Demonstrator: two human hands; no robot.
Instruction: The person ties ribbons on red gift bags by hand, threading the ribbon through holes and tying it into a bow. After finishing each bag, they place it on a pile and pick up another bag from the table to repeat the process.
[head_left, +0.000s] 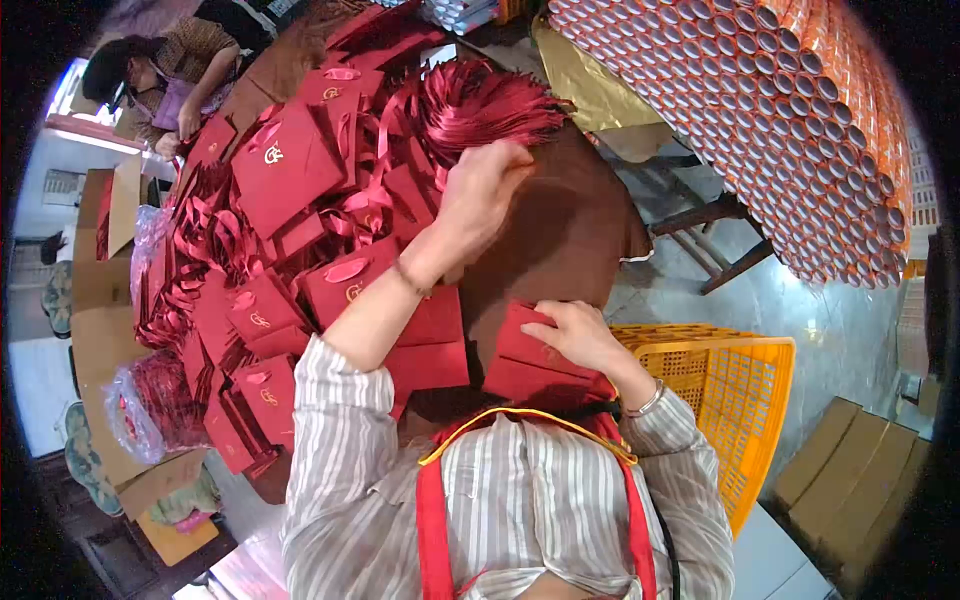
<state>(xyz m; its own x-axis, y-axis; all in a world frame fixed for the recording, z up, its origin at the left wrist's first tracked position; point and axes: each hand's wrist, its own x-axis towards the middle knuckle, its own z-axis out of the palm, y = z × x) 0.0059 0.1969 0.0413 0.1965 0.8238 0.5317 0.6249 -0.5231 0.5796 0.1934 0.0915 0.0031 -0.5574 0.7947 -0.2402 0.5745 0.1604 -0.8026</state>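
Note:
My left hand (482, 192) is raised over the table, its fingers curled together, just in front of a bundle of dark red ribbons (485, 105). Whatever its fingertips may pinch is hidden from view. Close to my body, my right hand (580, 336) grips the upper part of a red paper bag (527, 372) lying at the table's near edge. Left of it lie more red gift bags (290, 155) with gold print and ribbon handles, heaped and overlapping.
A brown-covered table (535, 240) lies before me. Beside my right arm stands a yellow plastic crate (765, 400). Orange-wrapped tubes (770, 110) are stacked at the far right. Another person (185, 75) works at the far left. Flat cardboard (850, 460) rests on the floor.

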